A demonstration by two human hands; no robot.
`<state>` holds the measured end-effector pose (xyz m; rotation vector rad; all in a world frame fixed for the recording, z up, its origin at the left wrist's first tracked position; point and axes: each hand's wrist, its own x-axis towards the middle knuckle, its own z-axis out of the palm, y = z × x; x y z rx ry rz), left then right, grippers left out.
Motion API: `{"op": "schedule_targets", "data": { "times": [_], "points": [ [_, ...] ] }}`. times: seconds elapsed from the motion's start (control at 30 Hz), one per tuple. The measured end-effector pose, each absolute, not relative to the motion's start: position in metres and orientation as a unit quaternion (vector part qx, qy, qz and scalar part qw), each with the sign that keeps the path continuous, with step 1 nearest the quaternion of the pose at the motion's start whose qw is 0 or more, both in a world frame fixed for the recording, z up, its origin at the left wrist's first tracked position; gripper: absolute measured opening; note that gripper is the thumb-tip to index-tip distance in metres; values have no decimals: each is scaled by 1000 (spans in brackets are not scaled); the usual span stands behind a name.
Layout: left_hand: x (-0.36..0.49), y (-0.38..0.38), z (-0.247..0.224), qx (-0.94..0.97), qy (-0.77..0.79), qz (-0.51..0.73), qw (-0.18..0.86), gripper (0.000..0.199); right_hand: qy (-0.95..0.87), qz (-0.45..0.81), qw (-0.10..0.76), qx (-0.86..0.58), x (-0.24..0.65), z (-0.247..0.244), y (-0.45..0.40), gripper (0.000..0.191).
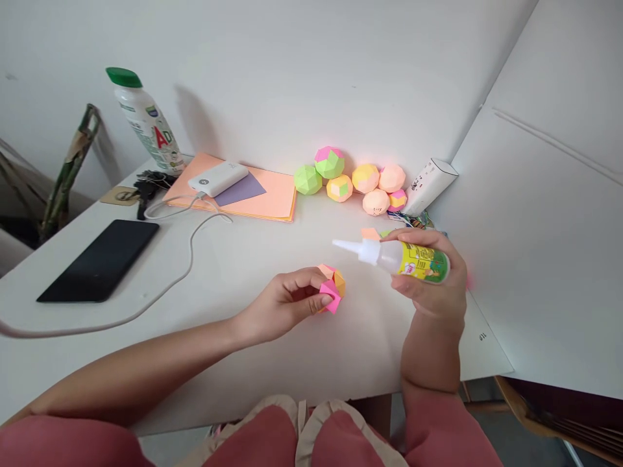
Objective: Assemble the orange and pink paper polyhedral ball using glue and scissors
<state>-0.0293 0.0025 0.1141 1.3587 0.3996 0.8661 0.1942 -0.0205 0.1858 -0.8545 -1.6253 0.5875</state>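
My left hand [287, 299] pinches a small folded paper piece [333, 290] in pink, orange and peach between thumb and fingers, over the middle of the white table. Up and to the right, my right hand [433, 279] is wrapped round a glue bottle [422, 262] with a yellow and green label. The bottle lies almost level, its white nozzle pointing left, above the paper piece and apart from it. Peach and green paper bits [370, 234] lie behind the bottle, partly hidden by it and my right hand.
Several faceted paper balls [329, 162] sit along the wall, beside a white tube [431, 185]. At the left are peach sheets [263, 194], a power bank [219, 178] with its cable, keys [148, 187], a black tablet [100, 259] and a green-capped bottle [146, 123].
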Motion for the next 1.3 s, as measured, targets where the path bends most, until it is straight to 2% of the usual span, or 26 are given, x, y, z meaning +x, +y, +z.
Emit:
{"op": "schedule_targets", "data": {
  "times": [0.23,0.47,0.57,0.9,1.3],
  "points": [
    [-32,2,116,583,177,354,709,31,-706,230,560,-367,191,194,-23,35],
    [-31,2,119,588,195,358,698,35,-650,353,587,-330,191,186,-14,31],
    [-31,1,121,584,206,352,702,36,-643,401,557,-340,182,182,-12,23],
    [-30,-4,120,596,220,309,707,37,-617,398,566,-376,166,167,-7,39],
    [-28,-6,106,570,208,324,725,32,-631,410,545,-370,165,166,-9,33]
  ]
}}
